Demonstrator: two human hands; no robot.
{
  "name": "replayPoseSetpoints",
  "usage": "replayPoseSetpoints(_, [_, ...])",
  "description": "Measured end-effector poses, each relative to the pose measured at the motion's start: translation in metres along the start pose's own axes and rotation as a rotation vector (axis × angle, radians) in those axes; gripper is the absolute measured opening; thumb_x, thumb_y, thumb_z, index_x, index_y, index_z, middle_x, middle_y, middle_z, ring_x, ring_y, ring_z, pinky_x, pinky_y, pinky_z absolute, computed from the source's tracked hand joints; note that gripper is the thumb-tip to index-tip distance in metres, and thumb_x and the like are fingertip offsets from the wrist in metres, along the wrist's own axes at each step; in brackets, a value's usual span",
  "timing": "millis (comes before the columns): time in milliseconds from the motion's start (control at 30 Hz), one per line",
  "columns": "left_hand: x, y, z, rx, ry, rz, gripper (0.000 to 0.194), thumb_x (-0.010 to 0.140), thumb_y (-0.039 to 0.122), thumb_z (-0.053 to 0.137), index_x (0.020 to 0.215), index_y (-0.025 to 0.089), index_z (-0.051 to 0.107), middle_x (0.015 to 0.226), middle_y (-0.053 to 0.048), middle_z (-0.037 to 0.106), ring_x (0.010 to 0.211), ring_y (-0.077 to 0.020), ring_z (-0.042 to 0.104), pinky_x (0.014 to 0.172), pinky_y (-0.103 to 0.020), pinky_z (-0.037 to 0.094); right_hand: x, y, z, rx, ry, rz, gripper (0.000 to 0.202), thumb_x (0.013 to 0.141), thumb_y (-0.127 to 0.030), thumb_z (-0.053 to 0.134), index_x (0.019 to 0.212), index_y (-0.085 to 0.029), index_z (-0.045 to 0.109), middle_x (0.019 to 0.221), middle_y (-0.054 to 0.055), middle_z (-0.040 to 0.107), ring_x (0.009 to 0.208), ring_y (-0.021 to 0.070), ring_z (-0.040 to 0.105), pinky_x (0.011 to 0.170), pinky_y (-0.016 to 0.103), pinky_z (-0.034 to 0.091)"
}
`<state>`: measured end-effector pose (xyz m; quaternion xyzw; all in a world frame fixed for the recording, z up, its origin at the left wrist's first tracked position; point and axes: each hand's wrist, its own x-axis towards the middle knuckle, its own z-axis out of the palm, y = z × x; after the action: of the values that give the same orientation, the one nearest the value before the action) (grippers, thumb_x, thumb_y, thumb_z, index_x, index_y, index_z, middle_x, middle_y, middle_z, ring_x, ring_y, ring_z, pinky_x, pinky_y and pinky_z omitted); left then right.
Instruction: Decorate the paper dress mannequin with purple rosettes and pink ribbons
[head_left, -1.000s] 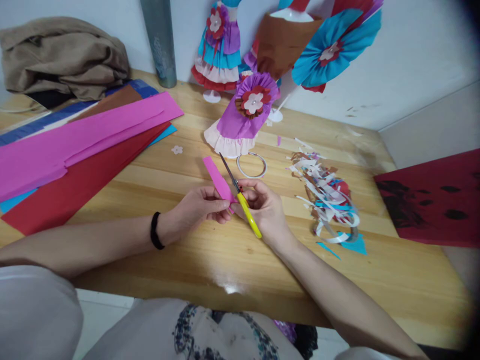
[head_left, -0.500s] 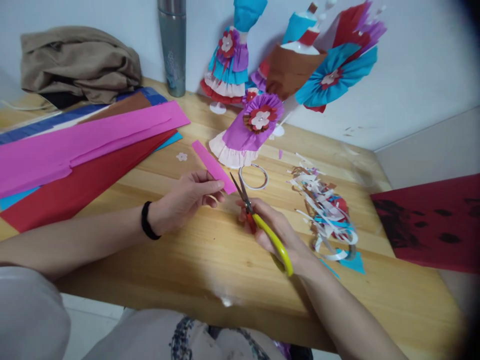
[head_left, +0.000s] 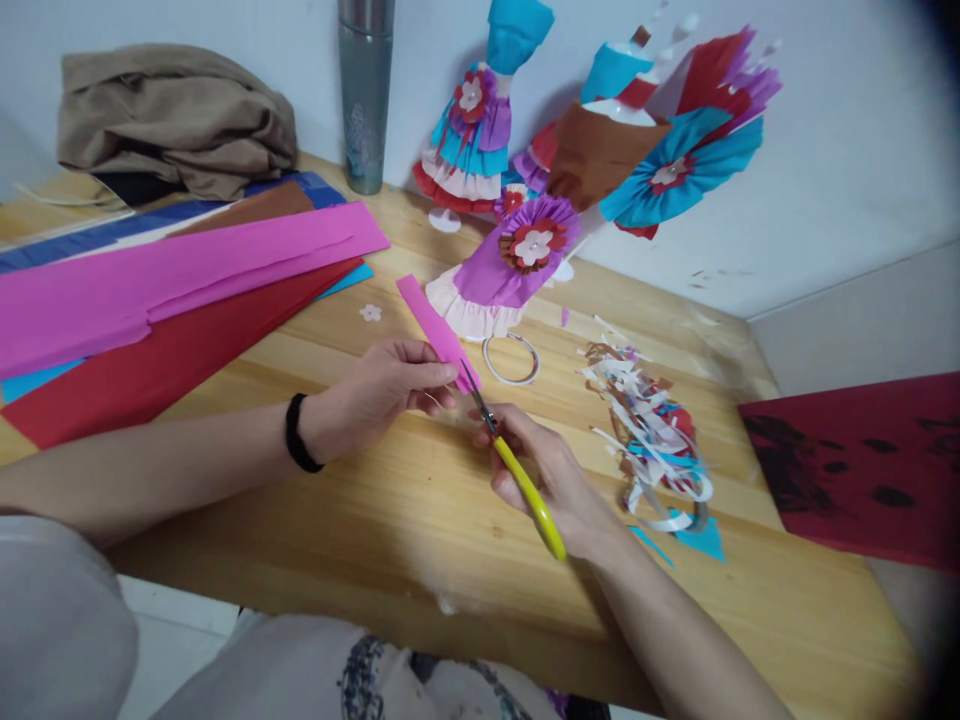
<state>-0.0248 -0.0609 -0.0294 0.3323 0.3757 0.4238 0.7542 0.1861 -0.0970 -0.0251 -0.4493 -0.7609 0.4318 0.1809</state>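
Between thumb and fingers, my left hand (head_left: 397, 385) pinches the lower part of a narrow pink paper strip (head_left: 429, 318). My right hand (head_left: 534, 455) is wrapped round the yellow-handled scissors (head_left: 527, 495). Their blades lie over the strip's lower end, just right of my left fingertips. A ring of tape (head_left: 511, 359) is on the table behind the scissors. Close to the strip's upper end stands a purple paper dress (head_left: 495, 270) with a pale ruffled hem. A small pale paper flower (head_left: 370, 313) lies left of the strip.
Pink paper sheets (head_left: 195, 270) and red paper (head_left: 187, 350) lie at the left, below a brown cloth (head_left: 176, 115). A bottle (head_left: 366, 110) stands at the back. Paper scraps (head_left: 652, 430) are heaped at the right, near a red sheet (head_left: 862, 465). More paper dresses (head_left: 465, 150) stand behind.
The scissors' blades have moved onto the strip's lower end and come closer together. The whole view has shifted slightly.
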Motion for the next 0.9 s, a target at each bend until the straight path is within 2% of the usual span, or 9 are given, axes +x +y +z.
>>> replayPoseSetpoints(333, [0.001, 0.003, 0.002, 0.018, 0.055, -0.039, 0.010, 0.074, 0.011, 0.070, 0.064, 0.009, 0.070, 0.059, -0.005, 0.066, 0.051, -0.0082, 0.058, 0.053, -0.019, 0.045, 0.001, 0.011, 0.002, 0.185, -0.034, 0.018, 0.050, 0.081, -0.063, 0.058, 0.106, -0.020, 0.054, 0.079, 0.000, 0.049, 0.066, 0.0145, 0.043, 0.057, 0.028, 0.034])
replayPoseSetpoints(633, [0.001, 0.002, 0.002, 0.031, 0.053, -0.067, 0.010, 0.077, 0.009, 0.066, 0.068, 0.007, 0.068, 0.058, -0.003, 0.065, 0.050, -0.0065, 0.058, 0.053, -0.016, 0.045, -0.001, 0.015, 0.006, 0.215, -0.019, 0.009, 0.045, 0.082, -0.063, 0.058, 0.094, -0.019, 0.054, 0.073, -0.002, 0.043, 0.063, 0.0130, 0.037, 0.055, 0.027, 0.028])
replayPoseSetpoints(900, [0.000, 0.003, 0.002, 0.041, 0.052, -0.083, 0.013, 0.079, 0.008, 0.062, 0.067, 0.007, 0.067, 0.059, -0.004, 0.066, 0.051, -0.0072, 0.059, 0.054, -0.017, 0.046, -0.001, 0.017, 0.009, 0.195, 0.019, 0.019, 0.035, 0.087, -0.054, 0.058, 0.090, -0.019, 0.055, 0.072, -0.003, 0.039, 0.061, 0.0119, 0.034, 0.053, 0.027, 0.028])
